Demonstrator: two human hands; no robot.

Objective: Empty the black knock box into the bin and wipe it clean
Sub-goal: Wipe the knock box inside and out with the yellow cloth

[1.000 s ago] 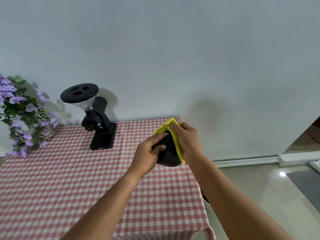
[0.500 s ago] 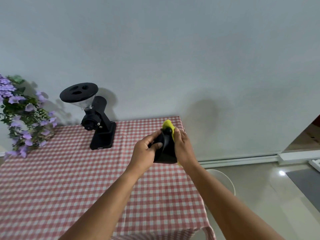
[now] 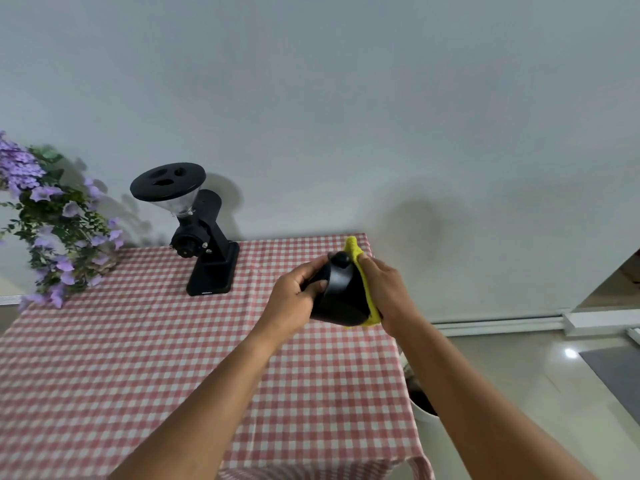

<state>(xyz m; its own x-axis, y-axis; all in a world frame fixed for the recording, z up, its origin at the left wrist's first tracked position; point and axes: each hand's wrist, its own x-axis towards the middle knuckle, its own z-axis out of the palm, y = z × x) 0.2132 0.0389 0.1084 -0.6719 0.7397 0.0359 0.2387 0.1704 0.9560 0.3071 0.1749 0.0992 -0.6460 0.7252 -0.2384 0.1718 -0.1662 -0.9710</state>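
Since earlier, more yellow cloth (image 3: 363,282) beneath knock box (image 3: 341,296).

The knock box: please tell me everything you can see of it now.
The knock box is black, rounded, with a smooth matte look, perhaps plastic. A round knob sticks out near its top. It is held tilted above the table's right edge. The left hand grips one side; the right hand presses a yellow cloth against the other.
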